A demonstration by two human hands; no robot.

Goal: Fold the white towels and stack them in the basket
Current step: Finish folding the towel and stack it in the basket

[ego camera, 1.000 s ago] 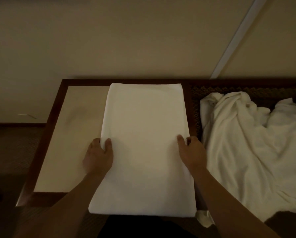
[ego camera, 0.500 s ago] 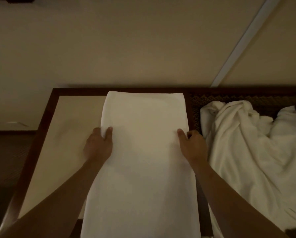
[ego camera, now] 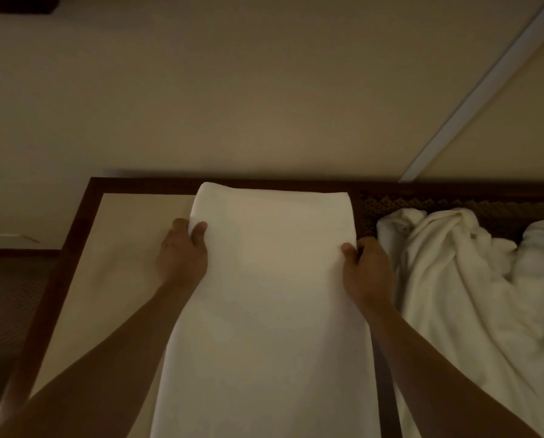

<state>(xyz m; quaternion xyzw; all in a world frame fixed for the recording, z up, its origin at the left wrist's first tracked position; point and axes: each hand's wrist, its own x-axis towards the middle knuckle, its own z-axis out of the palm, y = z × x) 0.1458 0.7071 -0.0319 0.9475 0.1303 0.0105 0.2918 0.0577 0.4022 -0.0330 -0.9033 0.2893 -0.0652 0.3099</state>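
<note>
Both of our hands have slid further up the long edges of the folded towel [ego camera: 270,295] since a second ago, and our view has dropped so the near end of the cloth now runs out of the bottom of the picture. Our left hand [ego camera: 182,257] pinches the left edge not far below the far left corner, thumb on top of the cloth and fingers curled under it; our right hand [ego camera: 367,273] grips the right edge a little lower, thumb pressed on top and the rest of the fingers wrapped round the side. That towel lies as a long, smooth strip on the pale top of the table [ego camera: 112,279], its far end reaching the dark wooden frame by the wall. We judge it to be already folded lengthwise, with the crosswise folds not yet made; the hold on both edges looks to us like the start of bringing one end over the other. To the right, on the dark patterned part of the surface, a heap of unfolded towels [ego camera: 472,286] lies crumpled, just beside the strip and close to our right hand. How many pieces are in it we cannot tell. No basket shows anywhere, and no finished stack, so by our reckoning most of the job lies ahead: finish this one, then work through the heap.
</note>
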